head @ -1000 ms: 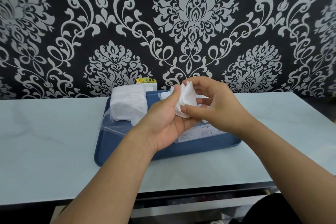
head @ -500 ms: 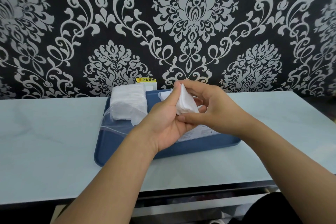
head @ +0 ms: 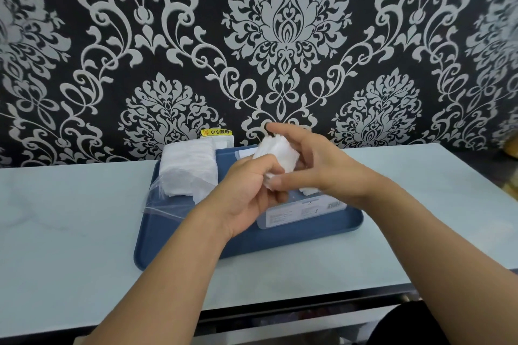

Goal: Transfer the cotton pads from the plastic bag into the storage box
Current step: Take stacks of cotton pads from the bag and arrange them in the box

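A tray (head: 280, 244) sits on the bench (head: 70, 232), against the wall.
On the tray's left lies the plastic bag (head: 187, 173) of cotton pads; on its right, the storage box (head: 297, 213). Both hands (head: 280, 176) meet above the tray, over the box.

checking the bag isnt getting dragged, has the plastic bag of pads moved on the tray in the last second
No. The plastic bag lies at the tray's back left corner, just below the yellow wall label, as before.

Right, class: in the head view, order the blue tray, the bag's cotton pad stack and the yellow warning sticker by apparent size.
1. blue tray
2. cotton pad stack
3. yellow warning sticker
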### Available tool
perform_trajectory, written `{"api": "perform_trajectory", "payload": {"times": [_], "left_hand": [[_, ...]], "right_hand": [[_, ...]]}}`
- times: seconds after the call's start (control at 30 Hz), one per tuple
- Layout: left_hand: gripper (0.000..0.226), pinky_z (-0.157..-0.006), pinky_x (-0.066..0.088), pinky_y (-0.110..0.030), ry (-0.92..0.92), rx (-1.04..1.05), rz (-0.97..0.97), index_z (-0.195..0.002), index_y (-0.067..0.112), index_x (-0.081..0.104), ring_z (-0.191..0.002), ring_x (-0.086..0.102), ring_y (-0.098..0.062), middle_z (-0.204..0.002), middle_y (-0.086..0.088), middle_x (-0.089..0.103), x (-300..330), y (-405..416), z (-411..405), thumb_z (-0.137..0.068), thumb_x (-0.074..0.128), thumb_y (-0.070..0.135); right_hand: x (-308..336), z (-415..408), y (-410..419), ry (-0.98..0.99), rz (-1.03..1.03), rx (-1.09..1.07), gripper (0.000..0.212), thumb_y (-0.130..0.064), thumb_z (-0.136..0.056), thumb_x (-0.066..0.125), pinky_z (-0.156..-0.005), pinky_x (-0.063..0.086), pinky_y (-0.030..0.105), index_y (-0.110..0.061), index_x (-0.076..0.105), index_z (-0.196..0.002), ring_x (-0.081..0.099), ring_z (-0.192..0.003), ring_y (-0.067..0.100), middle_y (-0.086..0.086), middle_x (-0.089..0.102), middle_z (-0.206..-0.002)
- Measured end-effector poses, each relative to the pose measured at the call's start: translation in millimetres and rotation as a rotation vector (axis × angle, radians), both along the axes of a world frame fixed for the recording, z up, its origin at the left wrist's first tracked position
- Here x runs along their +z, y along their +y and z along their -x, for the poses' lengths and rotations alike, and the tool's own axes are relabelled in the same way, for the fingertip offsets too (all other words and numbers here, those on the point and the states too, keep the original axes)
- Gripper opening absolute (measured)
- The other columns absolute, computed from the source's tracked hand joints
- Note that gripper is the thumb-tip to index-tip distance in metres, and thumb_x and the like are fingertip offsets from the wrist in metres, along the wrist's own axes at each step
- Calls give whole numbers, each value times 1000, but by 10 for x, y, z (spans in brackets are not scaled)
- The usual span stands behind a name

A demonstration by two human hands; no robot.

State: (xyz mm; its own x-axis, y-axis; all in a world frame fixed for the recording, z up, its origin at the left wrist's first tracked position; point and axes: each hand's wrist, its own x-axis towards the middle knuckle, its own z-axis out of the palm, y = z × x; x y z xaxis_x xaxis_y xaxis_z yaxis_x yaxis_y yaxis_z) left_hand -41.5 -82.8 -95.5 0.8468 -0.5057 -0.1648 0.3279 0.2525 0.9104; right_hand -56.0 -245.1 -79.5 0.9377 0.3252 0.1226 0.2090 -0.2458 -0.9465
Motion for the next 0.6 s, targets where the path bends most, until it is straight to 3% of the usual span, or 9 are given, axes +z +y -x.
{"api": "perform_trajectory", "payload": {"times": [0.1,0.17,0.27,0.37,0.47,0.53,0.6], "left_hand": [[37,-48,44,-25,-19,-23,-103,-117,-1,58,-63,59,-18,-93,-18,61,-6,-5,-40,-83,46,-8],[39,-45,44,-24,-18,-49,-121,-113,3,58,-62,59,-19,-91,-17,59,-11,-16,-67,-76,49,-7],[38,-45,45,-24,-34,-94,-163,-108,5,62,-63,62,-18,-85,-12,65,1,-50,-81,-72,57,-2],[16,-52,54,-26,-70,32,-301,-107,11,65,-72,72,-19,-91,-6,75,-31,-95,-103,-91,65,9],[15,-71,63,-34,-235,216,-467,-104,13,70,-86,73,-17,-104,-9,74,-147,-103,-188,-93,69,22],[14,-81,62,-39,-342,275,-537,-97,14,71,-84,70,-15,-96,-4,73,-188,-110,-201,-94,68,27],[19,-84,59,-33,-476,384,-640,-100,15,70,-84,67,-10,-92,6,70,-193,-116,-196,-95,64,33]], "right_hand": [[11,-58,-118,212,-214,-36,55,-15,-82,65,-86,52,28,-14,57,-136,66,-99,12,2,70,-111],[-20,-70,-139,214,-135,-48,40,-14,-88,66,-87,52,31,-10,64,-127,67,-94,15,6,72,-106],[-72,-48,-101,187,-66,-41,18,-6,-95,62,-76,53,23,-4,72,-110,67,-78,11,6,73,-91],[-75,-114,-119,171,-92,-257,21,-11,-91,68,-73,54,24,4,72,-106,66,-77,12,13,73,-89],[-83,-196,-154,210,-13,-374,37,-22,-85,76,-75,53,25,8,68,-104,65,-81,12,12,74,-89],[-62,-237,-180,237,-11,-417,37,-23,-80,81,-66,53,23,8,69,-97,63,-76,13,7,70,-82],[10,-260,-196,249,-48,-485,32,-22,-78,84,-55,48,21,2,73,-95,62,-70,15,8,68,-79]]}}
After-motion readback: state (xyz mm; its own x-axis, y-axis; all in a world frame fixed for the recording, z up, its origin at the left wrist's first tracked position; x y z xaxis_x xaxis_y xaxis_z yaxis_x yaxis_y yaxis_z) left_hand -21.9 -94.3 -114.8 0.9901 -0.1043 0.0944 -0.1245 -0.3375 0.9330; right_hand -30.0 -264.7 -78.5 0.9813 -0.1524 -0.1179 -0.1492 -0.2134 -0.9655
